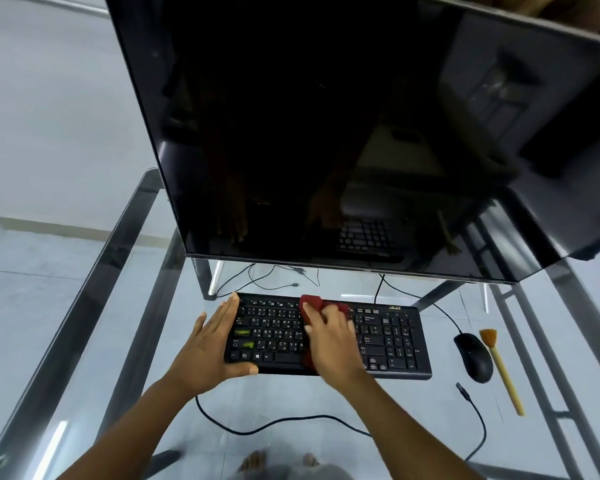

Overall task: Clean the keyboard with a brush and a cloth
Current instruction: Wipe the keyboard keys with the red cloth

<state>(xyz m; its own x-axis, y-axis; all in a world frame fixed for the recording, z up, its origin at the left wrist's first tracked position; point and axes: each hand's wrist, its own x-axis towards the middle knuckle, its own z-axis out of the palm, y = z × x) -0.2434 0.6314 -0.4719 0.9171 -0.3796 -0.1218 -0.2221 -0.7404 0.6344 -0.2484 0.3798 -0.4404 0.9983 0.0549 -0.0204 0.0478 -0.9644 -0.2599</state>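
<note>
Keyboard [329, 336] under both hands.

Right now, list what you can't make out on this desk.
Head view only:
- Middle keys of the keyboard: hidden under the right hand and the red cloth.
- Most of the cloth: covered by that hand.
- Keyboard's left edge: covered by the left hand.
- Key legends on the right: too small.
- Monitor: top cut off by the picture edge; the reflections on it are too dark to make out.
- Brush bristles: too small to judge dirt.

The glass bench [94, 341] carries a black keyboard [392, 344], a mouse [474, 357], a brush [503, 372], loose cables [278, 424] and a dark monitor [326, 133].
</note>
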